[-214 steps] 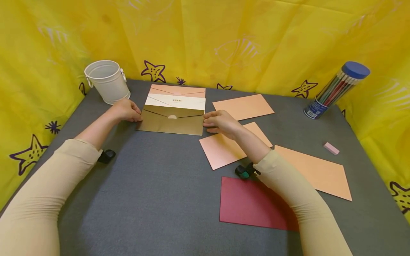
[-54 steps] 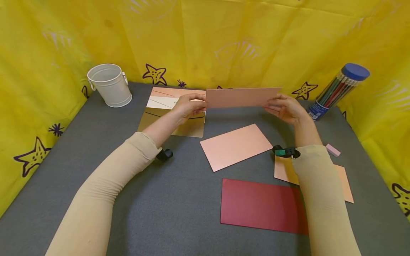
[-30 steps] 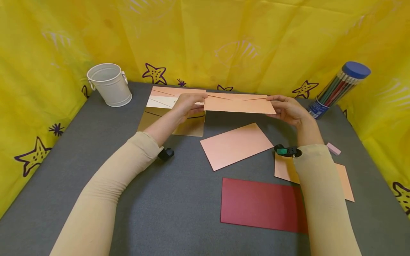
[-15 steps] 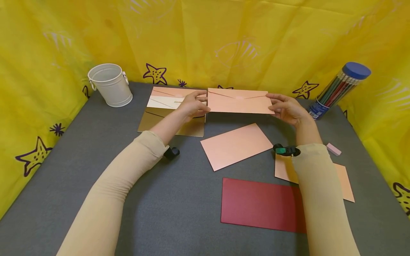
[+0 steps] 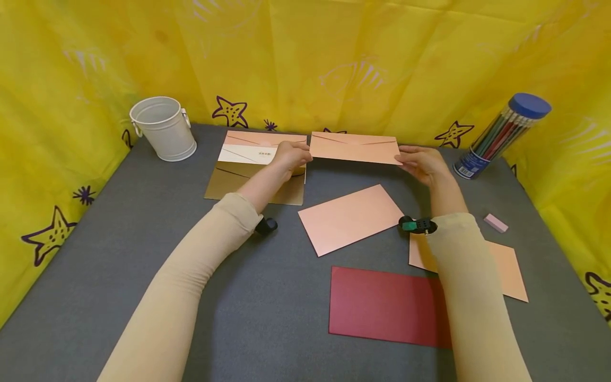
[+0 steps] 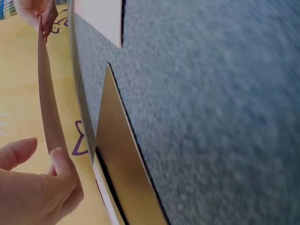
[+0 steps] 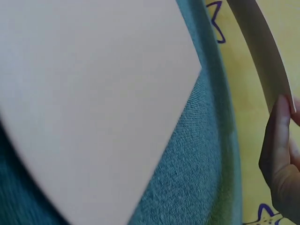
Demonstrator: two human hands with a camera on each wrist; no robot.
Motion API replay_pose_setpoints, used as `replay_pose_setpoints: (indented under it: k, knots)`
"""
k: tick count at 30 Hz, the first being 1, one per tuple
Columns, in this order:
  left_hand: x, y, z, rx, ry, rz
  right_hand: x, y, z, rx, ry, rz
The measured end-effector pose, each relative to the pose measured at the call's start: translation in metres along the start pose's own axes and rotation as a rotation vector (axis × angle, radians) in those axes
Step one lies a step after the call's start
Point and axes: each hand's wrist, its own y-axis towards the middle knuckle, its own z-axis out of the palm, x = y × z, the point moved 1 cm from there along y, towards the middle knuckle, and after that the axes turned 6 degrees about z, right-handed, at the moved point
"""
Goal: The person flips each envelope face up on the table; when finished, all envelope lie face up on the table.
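Observation:
A salmon-pink envelope [image 5: 353,147] with its flap side up spans both hands, raised above the far part of the table. My left hand [image 5: 291,157] holds its left edge, with fingertips against the paper in the left wrist view. The right hand [image 5: 422,162] pinches the near right corner between thumb and fingers. Under and beside my left hand lie three overlapping envelopes: a gold one [image 5: 234,183], a white one [image 5: 236,153] and a pink one [image 5: 267,138], partly covered by the hand and forearm.
A second pink envelope [image 5: 350,220], a dark red one [image 5: 386,305] and a peach one [image 5: 513,273] lie plain side up, the last two partly behind the right sleeve. A white bucket [image 5: 167,132] stands back left. A pencil tube [image 5: 496,138] and pink eraser [image 5: 496,223] are at right.
Both hands have left the gold envelope and lifted a pink one off the table. It has been turned from plain side to flap side, then lowered a little beside the overlapping envelopes.

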Motion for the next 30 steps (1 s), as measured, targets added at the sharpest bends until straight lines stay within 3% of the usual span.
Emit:
replay_pose_setpoints:
  k: [8,15,30]
  knots:
    - [0.000,0.010,0.006,0.065,0.041,-0.011,0.001,0.002,0.007,-0.070,-0.038,-0.006]
    - [0.001,0.018,0.009,0.062,0.092,-0.028,0.000,0.004,0.008,-0.080,-0.101,0.039]
    - [0.002,0.015,0.009,0.084,0.127,-0.059,-0.007,0.007,0.004,-0.086,-0.251,0.024]
